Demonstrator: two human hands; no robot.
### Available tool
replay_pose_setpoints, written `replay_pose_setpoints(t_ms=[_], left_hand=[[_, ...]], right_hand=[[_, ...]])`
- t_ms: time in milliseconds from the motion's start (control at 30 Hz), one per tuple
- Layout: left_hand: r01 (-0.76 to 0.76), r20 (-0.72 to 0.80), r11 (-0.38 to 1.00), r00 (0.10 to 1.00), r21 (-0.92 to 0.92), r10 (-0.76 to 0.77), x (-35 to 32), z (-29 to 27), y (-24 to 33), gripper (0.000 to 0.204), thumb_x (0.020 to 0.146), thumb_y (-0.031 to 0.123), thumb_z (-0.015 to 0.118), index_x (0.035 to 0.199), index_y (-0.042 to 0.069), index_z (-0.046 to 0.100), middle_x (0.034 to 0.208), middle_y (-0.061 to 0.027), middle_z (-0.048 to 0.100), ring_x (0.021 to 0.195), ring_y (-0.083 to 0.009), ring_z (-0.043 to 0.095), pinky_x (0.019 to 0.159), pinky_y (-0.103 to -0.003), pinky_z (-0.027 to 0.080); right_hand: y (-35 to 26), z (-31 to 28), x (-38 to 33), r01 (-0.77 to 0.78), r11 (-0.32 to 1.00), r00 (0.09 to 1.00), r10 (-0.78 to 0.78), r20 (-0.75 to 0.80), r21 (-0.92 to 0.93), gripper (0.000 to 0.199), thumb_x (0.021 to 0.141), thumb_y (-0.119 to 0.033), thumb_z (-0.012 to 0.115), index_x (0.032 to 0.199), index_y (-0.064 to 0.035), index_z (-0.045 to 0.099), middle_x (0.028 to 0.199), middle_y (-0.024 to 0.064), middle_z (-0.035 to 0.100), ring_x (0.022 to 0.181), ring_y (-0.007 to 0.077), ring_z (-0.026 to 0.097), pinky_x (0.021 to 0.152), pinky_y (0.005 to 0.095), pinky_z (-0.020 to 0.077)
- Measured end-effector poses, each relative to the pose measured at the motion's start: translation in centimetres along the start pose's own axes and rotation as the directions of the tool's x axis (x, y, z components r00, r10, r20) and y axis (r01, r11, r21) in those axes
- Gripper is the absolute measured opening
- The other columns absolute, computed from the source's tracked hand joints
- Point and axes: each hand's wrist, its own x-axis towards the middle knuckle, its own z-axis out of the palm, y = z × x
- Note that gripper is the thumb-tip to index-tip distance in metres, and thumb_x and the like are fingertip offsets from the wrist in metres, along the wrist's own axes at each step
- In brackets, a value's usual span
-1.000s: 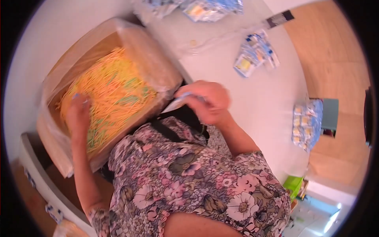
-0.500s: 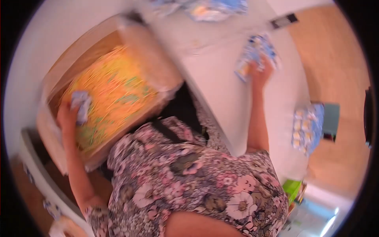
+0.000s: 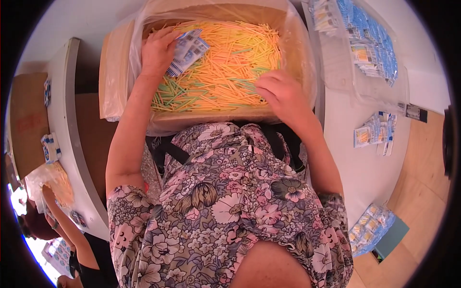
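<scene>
A cardboard box (image 3: 115, 72) lined with clear plastic stands in front of me, full of thin yellow, orange and green sticks (image 3: 225, 62). My left hand (image 3: 157, 50) is closed on a small blue-and-white packet (image 3: 188, 52) above the left part of the sticks. Whether that is one packet or a few stacked together, I cannot tell. At the box's right side my right hand (image 3: 283, 96) hovers over the sticks. Its fingers are bent and pressed together, and anything between them is hidden.
On the white table (image 3: 345, 125) at right are a clear plastic bin (image 3: 336, 62) of blue packets and a small pile of packets (image 3: 377, 129). A bag of packets (image 3: 372, 228) lies lower right. Another person's arm (image 3: 72, 230) reaches into a bag of sticks (image 3: 62, 182) at left.
My view has turned right-side to the box, now centred. My right hand has left the packets on the table and come over the sticks. The left still holds its packet.
</scene>
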Motion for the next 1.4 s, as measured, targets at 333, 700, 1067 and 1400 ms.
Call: replay_pose_setpoints(t_ms=[333,700,1067,1400], left_hand=[[0.404,0.305,0.441,0.911,-0.802,-0.279,0.7,0.5,4.3,0.019,0.091,0.019,0.059,0.099,0.003,0.067,0.08,0.0068,0.062,0.071,0.0004,0.049,0.063,-0.019,0.043],[0.407,0.382,0.387,0.913,-0.827,-0.145,0.9,1.0,5.5,0.022,0.091,0.022,0.06,0.096,0.001,0.067,0.079,0.0059,0.063,0.07,-0.0003,0.052,0.062,-0.019,0.043],[0.673,0.777,0.39,0.537,-0.629,0.327,0.9,-1.9,10.3,0.022,0.082,0.018,0.066,0.096,0.002,0.069,0.085,0.0002,0.066,0.08,-0.0055,0.053,0.074,-0.023,0.043],[0.425,0.555,0.38,0.75,-0.821,0.361,-1.1,0.3,13.6,0.016,0.082,0.016,0.066,0.086,0.001,0.067,0.076,-0.0047,0.064,0.073,-0.0084,0.054,0.066,-0.03,0.046]], right_hand=[[2.7,5.8,2.9,0.196,0.954,0.824,-0.033,0.565,-0.229,0.018,0.069,-0.011,0.066,0.072,0.0022,0.055,0.077,0.0187,0.058,0.081,0.036,0.057,0.072,0.0426,0.0465],[3.9,5.9,1.6,0.13,0.983,0.828,-0.038,0.559,-0.127,0.015,0.068,-0.009,0.064,0.072,0.0021,0.055,0.076,0.0189,0.057,0.078,0.0361,0.057,0.071,0.0431,0.0452],[4.5,0.2,4.0,-0.636,0.514,0.766,0.514,0.387,0.576,0.015,0.076,-0.011,0.07,0.067,-0.0019,0.063,0.06,0.001,0.057,0.05,0.008,0.051,0.045,0.0243,0.0398],[6.1,1.0,2.9,-0.24,0.913,0.971,0.22,0.095,0.331,0.014,0.08,-0.01,0.063,0.077,0.0031,0.06,0.067,0.0031,0.059,0.059,0.0106,0.052,0.054,0.0284,0.0434]])
